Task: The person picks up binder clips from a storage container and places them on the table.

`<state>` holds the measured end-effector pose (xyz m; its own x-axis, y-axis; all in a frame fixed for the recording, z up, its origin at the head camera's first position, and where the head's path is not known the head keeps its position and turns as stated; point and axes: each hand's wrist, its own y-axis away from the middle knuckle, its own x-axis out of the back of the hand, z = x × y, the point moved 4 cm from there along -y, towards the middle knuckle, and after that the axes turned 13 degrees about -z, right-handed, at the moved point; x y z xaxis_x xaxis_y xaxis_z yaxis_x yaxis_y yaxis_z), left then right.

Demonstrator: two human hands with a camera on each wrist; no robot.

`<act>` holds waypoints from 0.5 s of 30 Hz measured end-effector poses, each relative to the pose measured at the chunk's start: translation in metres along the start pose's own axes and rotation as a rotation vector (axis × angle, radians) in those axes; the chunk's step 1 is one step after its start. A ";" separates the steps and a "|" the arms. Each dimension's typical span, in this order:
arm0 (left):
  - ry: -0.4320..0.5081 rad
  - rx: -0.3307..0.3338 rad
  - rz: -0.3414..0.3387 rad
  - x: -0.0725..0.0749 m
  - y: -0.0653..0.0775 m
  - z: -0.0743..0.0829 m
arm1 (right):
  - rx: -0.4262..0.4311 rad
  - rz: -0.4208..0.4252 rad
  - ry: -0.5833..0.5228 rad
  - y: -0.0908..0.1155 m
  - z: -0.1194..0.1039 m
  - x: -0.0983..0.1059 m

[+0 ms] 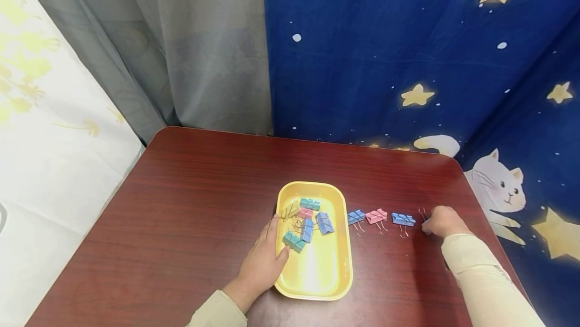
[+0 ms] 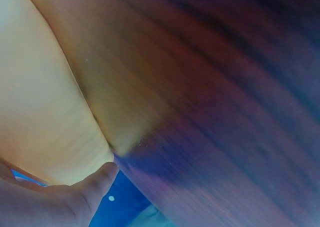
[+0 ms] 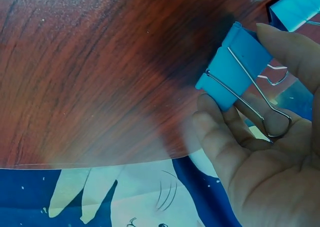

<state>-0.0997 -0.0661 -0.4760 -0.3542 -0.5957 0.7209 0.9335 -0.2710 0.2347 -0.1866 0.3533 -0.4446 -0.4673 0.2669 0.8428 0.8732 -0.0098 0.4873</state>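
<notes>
My left hand [image 1: 259, 266] holds the left side of a yellow plastic tray [image 1: 314, 286], its thumb over the rim. Inside the tray lie several binder clips, among them a teal one [image 1: 294, 242], a yellow one [image 1: 293, 209] and a pink one [image 1: 305, 213]. Between thumb and fingers, my right hand [image 1: 446, 221] pinches a blue binder clip [image 3: 237, 67] low at the table's right side. Left of that hand, a row on the table runs blue clip [image 1: 356, 216], pink clip [image 1: 376, 216], blue clip [image 1: 403, 219], wire handles toward me.
The dark red wooden table [image 1: 204, 191] has rounded far corners. Behind it hang a grey curtain [image 1: 213, 50] and a blue star-patterned curtain [image 1: 362, 55]. White patterned cloth [image 1: 54, 130] hangs on the left. The table's right edge runs close by the right forearm.
</notes>
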 end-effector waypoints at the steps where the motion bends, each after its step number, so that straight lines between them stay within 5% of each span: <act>1: 0.002 -0.001 -0.001 0.000 0.000 0.000 | 0.001 -0.004 0.000 0.000 0.000 -0.001; 15: 0.017 -0.008 -0.003 0.000 0.000 0.001 | -0.023 -0.035 -0.006 -0.005 0.000 -0.003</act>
<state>-0.0998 -0.0658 -0.4755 -0.3582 -0.6078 0.7087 0.9319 -0.2792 0.2316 -0.1892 0.3525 -0.4497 -0.4964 0.2732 0.8240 0.8531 -0.0223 0.5213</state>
